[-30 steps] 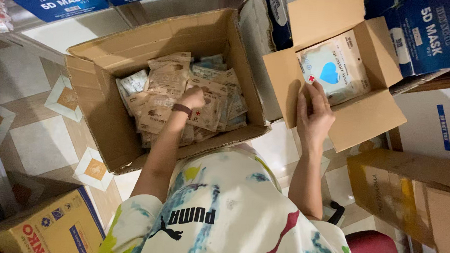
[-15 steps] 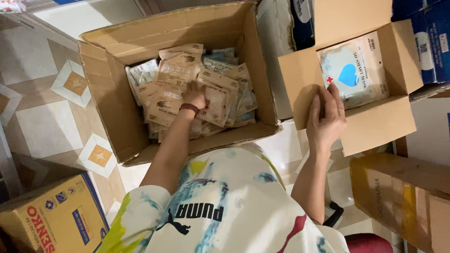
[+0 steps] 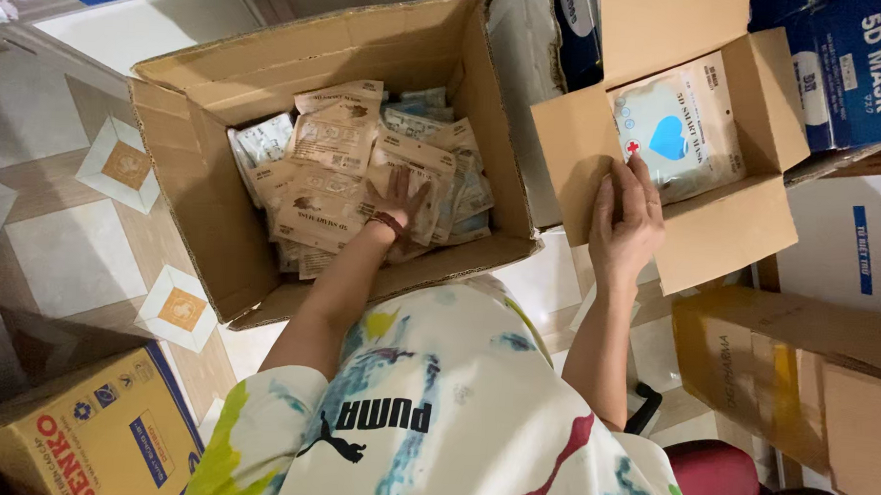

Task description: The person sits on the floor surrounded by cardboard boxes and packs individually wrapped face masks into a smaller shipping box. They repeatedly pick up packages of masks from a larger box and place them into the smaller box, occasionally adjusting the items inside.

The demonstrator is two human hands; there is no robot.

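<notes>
A large open cardboard box [image 3: 184, 180] stands on the tiled floor, holding several beige and pale packets [image 3: 332, 146]. My left hand [image 3: 400, 199] reaches into it and lies on the packets with the fingers spread. To the right is a smaller open cardboard box [image 3: 744, 224] with a white packet bearing a blue heart [image 3: 677, 129] inside. My right hand [image 3: 625, 220] rests flat against that box's near wall. Its fingertips reach the rim beside the white packet.
Blue printed cartons [image 3: 856, 77] are stacked at the top right. Brown cartons [image 3: 807, 377] stand at the right, and a yellow and blue carton [image 3: 92, 431] sits at the bottom left. A red chair seat [image 3: 716, 477] is below me. Patterned floor tiles [image 3: 60, 254] show at the left.
The view has shifted a little. My left hand stays on the packets and has spread its fingers. My right hand stays at the smaller box's near wall.
</notes>
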